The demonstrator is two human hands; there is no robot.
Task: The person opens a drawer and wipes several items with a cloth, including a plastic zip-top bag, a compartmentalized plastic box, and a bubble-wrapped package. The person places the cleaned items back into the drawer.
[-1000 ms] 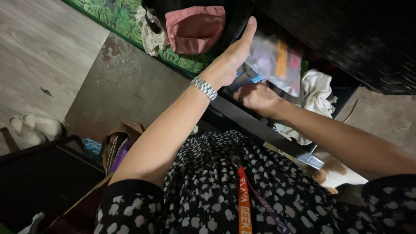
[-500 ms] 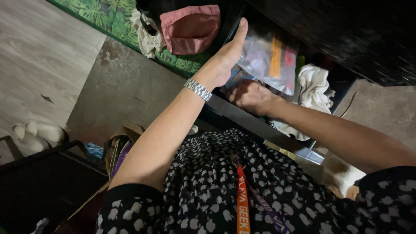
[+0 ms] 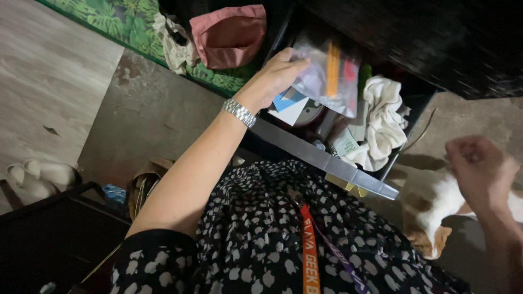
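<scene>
In the open black drawer [image 3: 327,161] below the dark cabinet, the left hand [image 3: 275,73] rests on a clear plastic bag [image 3: 327,76] with orange and red items inside; its fingers curl together over the bag's upper left corner and pinch the plastic. A silver metal link watch [image 3: 238,112] sits on that wrist. The bag lies tilted in the drawer's left half, over a blue and white card [image 3: 287,103], and just beside a crumpled cream cloth [image 3: 381,122] that fills the right half. The right hand [image 3: 479,166] is raised well apart from the drawer, at the right edge of the view, blurred, its fingers drawn together in a loose fist; whether it holds anything I cannot tell. Beneath it lies a white and ginger cat [image 3: 436,209] on the concrete floor. A pink fabric pouch [image 3: 229,35] lies on a green leaf-patterned mat [image 3: 122,19] beyond the drawer.
</scene>
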